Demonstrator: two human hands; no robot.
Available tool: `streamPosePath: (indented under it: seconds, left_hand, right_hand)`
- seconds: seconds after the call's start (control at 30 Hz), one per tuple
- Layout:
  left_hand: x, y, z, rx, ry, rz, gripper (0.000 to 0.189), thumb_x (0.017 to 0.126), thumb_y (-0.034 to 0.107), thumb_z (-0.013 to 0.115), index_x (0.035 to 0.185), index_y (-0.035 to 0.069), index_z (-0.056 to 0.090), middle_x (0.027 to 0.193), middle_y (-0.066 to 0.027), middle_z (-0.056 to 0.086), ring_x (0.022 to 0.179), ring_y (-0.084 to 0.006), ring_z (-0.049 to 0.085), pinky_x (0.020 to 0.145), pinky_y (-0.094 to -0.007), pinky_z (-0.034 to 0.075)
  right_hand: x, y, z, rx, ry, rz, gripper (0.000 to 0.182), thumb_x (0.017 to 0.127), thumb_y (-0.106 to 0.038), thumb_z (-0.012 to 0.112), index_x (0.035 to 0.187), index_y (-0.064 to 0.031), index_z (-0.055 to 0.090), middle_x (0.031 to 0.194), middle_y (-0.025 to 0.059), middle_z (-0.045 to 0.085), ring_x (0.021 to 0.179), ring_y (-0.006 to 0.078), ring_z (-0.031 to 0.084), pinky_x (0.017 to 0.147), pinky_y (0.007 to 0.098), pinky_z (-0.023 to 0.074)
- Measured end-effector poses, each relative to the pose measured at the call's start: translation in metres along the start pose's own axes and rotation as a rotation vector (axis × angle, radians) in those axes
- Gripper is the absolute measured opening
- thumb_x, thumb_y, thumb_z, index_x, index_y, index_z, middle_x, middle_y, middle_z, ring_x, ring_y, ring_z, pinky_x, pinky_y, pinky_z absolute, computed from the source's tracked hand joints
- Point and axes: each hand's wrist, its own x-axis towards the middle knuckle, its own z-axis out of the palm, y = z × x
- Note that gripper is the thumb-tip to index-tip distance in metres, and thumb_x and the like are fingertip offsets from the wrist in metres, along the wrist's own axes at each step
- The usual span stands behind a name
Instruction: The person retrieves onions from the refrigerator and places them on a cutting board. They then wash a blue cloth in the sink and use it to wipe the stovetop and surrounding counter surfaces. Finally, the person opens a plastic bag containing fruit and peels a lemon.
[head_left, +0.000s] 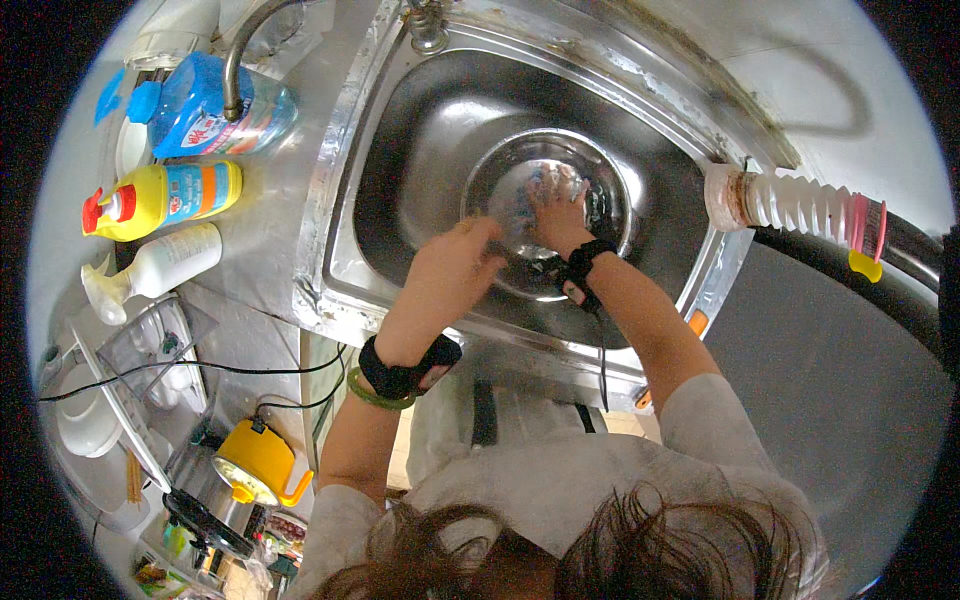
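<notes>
A round, shiny metal bowl (474, 166) sits in the stainless-steel sink (409, 176). My right hand (559, 206) is down inside the bowl, its fingers spread towards the bottom. Glare and reflections there blur the fingertips, and the bowl looks as if it has clear water in it. My left hand (459, 259) hovers at the bowl's near left rim, thumb apart from bent fingers. No object shows in it, and whether it touches the rim I cannot tell. Each wrist wears a black strap with a small device; a green bangle (379, 394) circles the left one.
Left of the sink lie a blue-capped detergent bottle (217, 112), a yellow bottle (176, 201) and a white spray bottle (176, 259). A curved faucet spout (234, 82) hangs over them. A yellow electric pot (259, 461) stands lower left, near black cables. A corrugated plastic tube (799, 202) is at right.
</notes>
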Motion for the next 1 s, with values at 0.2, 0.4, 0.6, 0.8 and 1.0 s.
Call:
streamPosePath:
  seconds: [0.2, 0.4, 0.6, 0.8, 1.0]
  left_hand:
    - [0.003, -0.001, -0.003, 0.038, -0.044, -0.001, 0.023, 0.077, 0.014, 0.062, 0.097, 0.008, 0.052, 0.093, -0.0138, 0.058, 0.084, -0.0344, 0.058, 0.070, -0.0429, 0.047]
    - [0.006, -0.001, -0.004, 0.070, -0.058, 0.036, 0.024, 0.077, 0.015, 0.062, 0.097, 0.009, 0.052, 0.090, -0.0126, 0.058, 0.083, -0.0333, 0.059, 0.069, -0.0422, 0.048]
    - [0.006, -0.007, -0.004, 0.036, -0.037, 0.084, 0.023, 0.080, 0.016, 0.061, 0.099, 0.007, 0.051, 0.091, -0.0155, 0.058, 0.075, -0.0308, 0.061, 0.067, -0.0411, 0.048]
    - [0.007, -0.004, -0.006, 0.062, -0.053, 0.055, 0.024, 0.079, 0.016, 0.062, 0.099, 0.007, 0.052, 0.091, -0.0151, 0.058, 0.078, -0.0317, 0.060, 0.069, -0.0409, 0.048]
    - [0.007, -0.012, -0.002, 0.094, -0.081, 0.048, 0.024, 0.078, 0.017, 0.061, 0.097, 0.007, 0.051, 0.091, -0.0143, 0.059, 0.083, -0.0342, 0.059, 0.071, -0.0440, 0.047]
  right_hand:
    - [-0.011, 0.011, -0.020, 0.095, 0.039, -0.039, 0.078, 0.063, -0.037, 0.074, 0.129, -0.0119, 0.040, 0.131, 0.0174, 0.034, 0.126, 0.0376, 0.027, 0.093, 0.0559, 0.0283]
    - [-0.027, 0.035, -0.017, 0.218, 0.260, -0.007, 0.023, 0.069, -0.009, 0.066, 0.092, -0.0072, 0.064, 0.091, 0.0156, 0.058, 0.089, 0.0342, 0.058, 0.075, 0.0438, 0.0464]
    - [-0.054, 0.036, -0.053, 0.780, 0.232, 0.023, 0.040, 0.074, -0.009, 0.064, 0.113, -0.0069, 0.052, 0.098, 0.0230, 0.058, 0.088, 0.0381, 0.058, 0.074, 0.0415, 0.0488]
    - [-0.032, 0.016, -0.030, 0.297, 0.226, -0.046, 0.049, 0.079, -0.010, 0.058, 0.126, -0.0157, 0.045, 0.129, 0.0197, 0.042, 0.110, 0.0394, 0.048, 0.077, 0.0423, 0.0496]
    - [-0.015, 0.005, 0.010, 0.079, 0.075, -0.165, 0.035, 0.084, -0.018, 0.051, 0.119, -0.0154, 0.053, 0.135, 0.0160, 0.034, 0.120, 0.0387, 0.040, 0.086, 0.0516, 0.0454]
